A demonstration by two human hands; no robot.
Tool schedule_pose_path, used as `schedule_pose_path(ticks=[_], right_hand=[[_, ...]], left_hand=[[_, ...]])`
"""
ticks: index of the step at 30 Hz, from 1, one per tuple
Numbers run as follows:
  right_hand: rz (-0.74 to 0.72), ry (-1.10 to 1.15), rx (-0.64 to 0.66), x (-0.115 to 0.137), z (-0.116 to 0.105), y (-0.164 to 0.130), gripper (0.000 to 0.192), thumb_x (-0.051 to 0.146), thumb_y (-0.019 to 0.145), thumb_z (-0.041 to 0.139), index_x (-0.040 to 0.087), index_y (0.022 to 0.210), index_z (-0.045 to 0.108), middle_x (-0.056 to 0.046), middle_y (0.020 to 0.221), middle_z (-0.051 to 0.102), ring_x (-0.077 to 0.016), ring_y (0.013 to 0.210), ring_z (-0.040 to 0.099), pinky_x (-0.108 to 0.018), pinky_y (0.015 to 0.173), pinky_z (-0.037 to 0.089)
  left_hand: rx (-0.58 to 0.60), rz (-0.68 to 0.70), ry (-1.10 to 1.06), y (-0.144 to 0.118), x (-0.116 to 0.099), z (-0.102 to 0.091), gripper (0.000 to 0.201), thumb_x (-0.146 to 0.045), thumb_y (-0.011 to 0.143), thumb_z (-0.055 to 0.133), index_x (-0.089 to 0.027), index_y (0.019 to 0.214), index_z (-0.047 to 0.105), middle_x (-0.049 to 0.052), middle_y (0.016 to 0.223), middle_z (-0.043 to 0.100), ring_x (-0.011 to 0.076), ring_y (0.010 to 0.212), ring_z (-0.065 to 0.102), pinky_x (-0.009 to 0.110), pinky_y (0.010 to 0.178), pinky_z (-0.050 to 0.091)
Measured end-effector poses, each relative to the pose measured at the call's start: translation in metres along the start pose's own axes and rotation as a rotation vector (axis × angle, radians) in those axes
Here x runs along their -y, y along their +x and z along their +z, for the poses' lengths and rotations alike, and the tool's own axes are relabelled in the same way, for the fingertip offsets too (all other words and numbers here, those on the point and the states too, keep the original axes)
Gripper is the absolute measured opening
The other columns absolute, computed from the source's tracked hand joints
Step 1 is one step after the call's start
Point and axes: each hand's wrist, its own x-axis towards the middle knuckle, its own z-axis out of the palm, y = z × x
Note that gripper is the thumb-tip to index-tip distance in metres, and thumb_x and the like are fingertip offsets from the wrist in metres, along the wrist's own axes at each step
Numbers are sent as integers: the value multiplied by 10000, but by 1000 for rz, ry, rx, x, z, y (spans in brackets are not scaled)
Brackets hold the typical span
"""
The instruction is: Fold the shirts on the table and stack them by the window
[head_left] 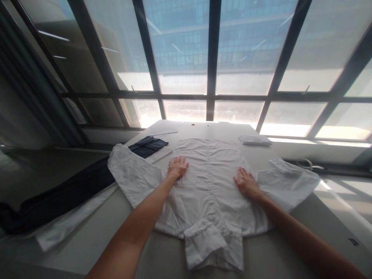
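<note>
Fingers of both hands are lying nearly straight and close together, palms down, pinching nothing. I am pressing my left hand (178,166) and right hand (246,182) on either side of the button placket of the white shirt (209,186), likely keeping it flat on the table (308,217). Its collar is lying nearest me, sleeves spreading outward. Dark navy trousers (72,190) are draping off the left edge; a folded white cloth (255,140) is resting beyond.
</note>
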Motion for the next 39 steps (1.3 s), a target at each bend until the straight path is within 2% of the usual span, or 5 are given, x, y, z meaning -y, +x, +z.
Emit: schedule_pose_path(ticks=[5, 11, 15, 28, 39], right_hand=[[-55, 49, 172, 30, -19, 19, 626, 270, 1035, 276, 14, 1606, 292, -227, 1675, 227, -307, 1564, 207, -540, 1222, 253], [-368, 221, 77, 125, -23, 45, 656, 353, 1052, 285, 59, 1636, 228, -160, 1706, 140, -250, 1586, 113, -478, 1260, 141], [-465, 259, 57, 152, -9, 65, 692, 448, 1060, 298, 65, 1634, 233, -153, 1707, 164, -245, 1587, 108, -480, 1262, 115], [95, 56, 26, -18, 0, 136, 703, 470, 1050, 204, 70, 1624, 271, -155, 1702, 218, -258, 1568, 190, -466, 1254, 168], [124, 63, -14, -22, 4, 135, 715, 466, 1037, 216, 50, 1613, 292, -176, 1690, 246, -255, 1558, 216, -482, 1246, 175]], left_hand=[[-12, 5, -17, 0, 0, 1, 644, -541, 1047, 287, -241, 1614, 343, 58, 1709, 230, 309, 1568, 191, 577, 1253, 140], [-28, 7, -8, -1, 0, 3, 636, -534, 1050, 275, -245, 1611, 355, 55, 1706, 240, 303, 1570, 189, 569, 1256, 141], [-49, 18, 2, -1, 2, 5, 627, -526, 1053, 276, -245, 1607, 366, 66, 1699, 261, 308, 1563, 209, 569, 1252, 158], [-35, 22, -11, -1, 1, 7, 635, -520, 1049, 266, -252, 1618, 347, 44, 1706, 242, 302, 1568, 199, 567, 1255, 155], [35, 36, 1, 2, -13, -5, 610, -474, 1055, 270, -241, 1614, 342, 96, 1696, 263, 343, 1563, 208, 642, 1223, 180]])
